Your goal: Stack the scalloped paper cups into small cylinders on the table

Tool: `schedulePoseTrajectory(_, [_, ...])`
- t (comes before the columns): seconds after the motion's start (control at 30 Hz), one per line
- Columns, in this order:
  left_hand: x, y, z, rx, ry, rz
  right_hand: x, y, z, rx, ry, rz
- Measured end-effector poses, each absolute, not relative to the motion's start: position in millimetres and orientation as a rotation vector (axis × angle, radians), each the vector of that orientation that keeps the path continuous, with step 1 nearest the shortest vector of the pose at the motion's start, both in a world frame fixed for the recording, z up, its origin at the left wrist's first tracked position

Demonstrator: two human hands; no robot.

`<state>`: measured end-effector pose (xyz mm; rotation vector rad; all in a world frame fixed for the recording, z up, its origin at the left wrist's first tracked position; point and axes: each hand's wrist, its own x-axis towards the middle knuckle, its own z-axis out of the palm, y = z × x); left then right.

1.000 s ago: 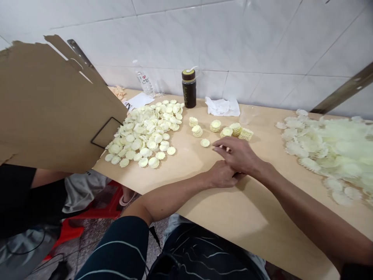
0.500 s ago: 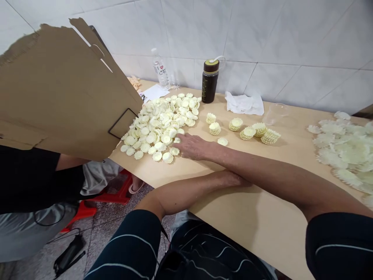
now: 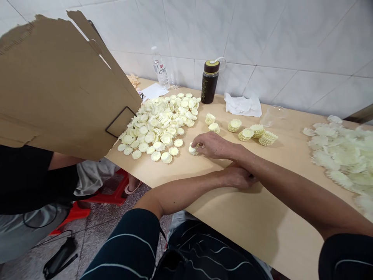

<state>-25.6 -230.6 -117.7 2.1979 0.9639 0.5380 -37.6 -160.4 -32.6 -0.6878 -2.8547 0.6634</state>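
Note:
My right hand [image 3: 211, 145] reaches across from the right, its thumb and fingers pinched on a pale yellow frilled flower piece [image 3: 192, 150] at the tabletop. Left of it spreads a big heap of similar small cupped flower pieces [image 3: 163, 120]. My left hand [image 3: 239, 177] rests low over the table, crossed beneath my right forearm. Its fingers are mostly hidden, so I cannot see what they hold. Beyond my right hand stand several short stacks of nested flower pieces [image 3: 246, 134].
A pile of larger, pale, thin petal sheets [image 3: 346, 151] lies at the right. Along the tiled wall are a dark drink bottle [image 3: 210, 82], a clear water bottle [image 3: 160, 69], a white tissue [image 3: 243, 105] and a clear cup [image 3: 273, 115]. A cardboard panel [image 3: 64, 81] partly hides a seated person.
My right hand has drawn back rightward from the heap's edge with a flower piece in its fingers. More of my left hand shows below the right forearm.

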Motion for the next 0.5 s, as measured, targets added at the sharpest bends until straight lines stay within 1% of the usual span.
schedulePoseTrajectory(0.17, [-31.4, -228.6, -105.4, 2.213, 0.952, 0.611, -22.8, -165.8, -14.4, -0.837, -2.663, 0.922])
schedulePoseTrajectory(0.37, [-38.3, -245.6, -89.7, 2.379, 0.78, 0.656, 18.6, -178.2, 2.2, -0.884, -2.192, 1.465])
schedulePoseTrajectory(0.43, [-42.5, -258.5, -77.3, 2.429, 0.713, 0.743, 43.8, -180.4, 5.8, -0.907, -2.038, 1.523])
schedulePoseTrajectory(0.5, [-47.8, -271.2, -61.6, 2.466, 0.624, 0.913, 74.2, -181.2, 6.9, -0.961, -1.918, 1.505])
